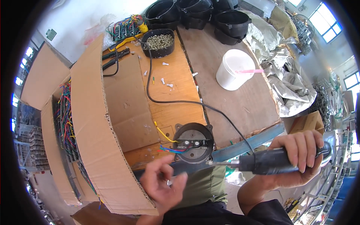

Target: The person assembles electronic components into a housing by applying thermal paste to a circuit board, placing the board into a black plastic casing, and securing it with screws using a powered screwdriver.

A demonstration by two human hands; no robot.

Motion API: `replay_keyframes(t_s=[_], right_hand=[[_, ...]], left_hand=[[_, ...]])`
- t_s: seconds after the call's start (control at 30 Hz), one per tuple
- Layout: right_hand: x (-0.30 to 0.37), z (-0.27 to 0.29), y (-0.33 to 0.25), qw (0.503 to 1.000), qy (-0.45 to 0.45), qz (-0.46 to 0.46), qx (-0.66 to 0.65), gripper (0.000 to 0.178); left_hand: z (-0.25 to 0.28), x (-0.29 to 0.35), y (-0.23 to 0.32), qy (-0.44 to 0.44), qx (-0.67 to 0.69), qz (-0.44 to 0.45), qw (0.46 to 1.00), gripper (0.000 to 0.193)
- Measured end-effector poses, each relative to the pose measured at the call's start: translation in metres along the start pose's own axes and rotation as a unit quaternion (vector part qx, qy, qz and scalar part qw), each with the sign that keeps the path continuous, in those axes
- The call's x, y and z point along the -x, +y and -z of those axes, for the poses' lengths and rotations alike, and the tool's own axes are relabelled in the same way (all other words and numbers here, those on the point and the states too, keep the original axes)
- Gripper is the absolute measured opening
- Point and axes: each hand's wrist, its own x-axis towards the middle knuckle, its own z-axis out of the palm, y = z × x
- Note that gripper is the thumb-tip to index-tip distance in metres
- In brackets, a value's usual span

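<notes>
Black plastic fills the right-hand grip at the lower right of the frame: fingers wrapped over the top, palm beneath, clenched around a power screwdriver. Its metal shaft points left, and the tip sits just beside the lower right rim of a round dark metal housing; whether they touch, I cannot tell.

That housing lies just below the centre of the frame, at the near edge of the wooden table, left of the right-hand grip and up and to the right of the other one. Across its middle runs a terminal block with two bright screw heads, a yellow wire reaching out to the upper left and blue and red wires leaving lower down.

Now the left-hand grip, lower centre: fingers curled, thumb apart, something small and shiny among them, and I can't tell if it's held or worn.

Up the table we go! A dark cable snakes from the screwdriver toward a black tray of small metal parts, upper centre, with a white bucket standing upper right and a cardboard box on the left.
</notes>
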Motion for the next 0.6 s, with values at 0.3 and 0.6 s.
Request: replay_keyframes(t_s=[0.3,0.6], right_hand=[[-0.019,0.001,0.022,0.958,-0.142,-0.155,0.194,0.028],[-0.004,0.002,0.040,0.896,-0.145,-0.273,0.318,0.038]], left_hand=[[-0.004,-0.088,0.009,-0.120,-0.285,-0.221,0.925,0.020],[-0.008,-0.098,0.001,-0.230,-0.358,-0.204,0.882,0.010]])
